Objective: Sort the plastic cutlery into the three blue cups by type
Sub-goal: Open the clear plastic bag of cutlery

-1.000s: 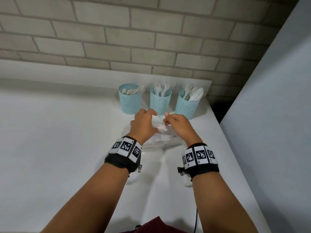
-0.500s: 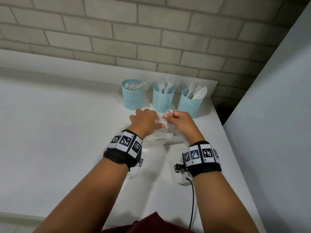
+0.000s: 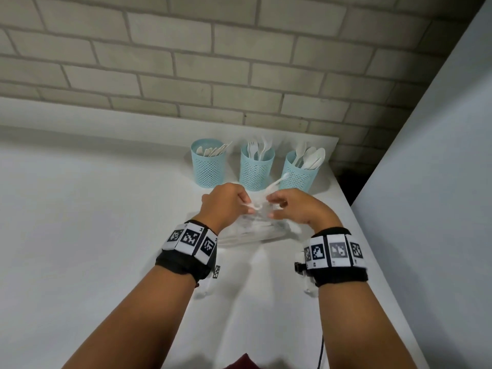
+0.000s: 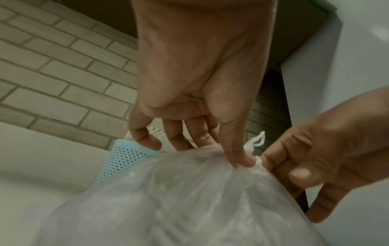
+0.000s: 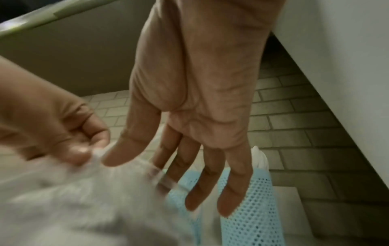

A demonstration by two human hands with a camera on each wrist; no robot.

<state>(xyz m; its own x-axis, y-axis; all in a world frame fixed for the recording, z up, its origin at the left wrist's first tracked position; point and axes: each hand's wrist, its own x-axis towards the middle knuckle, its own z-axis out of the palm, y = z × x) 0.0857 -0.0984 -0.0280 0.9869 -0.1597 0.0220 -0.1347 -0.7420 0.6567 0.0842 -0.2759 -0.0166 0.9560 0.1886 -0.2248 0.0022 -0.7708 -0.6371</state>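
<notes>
Pinching bag (image 4: 189,199) neck with left hand (image 4: 195,74), right hand (image 5: 200,83) loose-fingered, thumb touching bag

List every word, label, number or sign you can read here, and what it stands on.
No readable words or numbers anywhere.
On the left wristband: black-and-white square code patterns, no letters.
On the right wristband: the same kind of patterns, partly blurred.
On the blue cups and the plastic bag: no print visible.
</notes>
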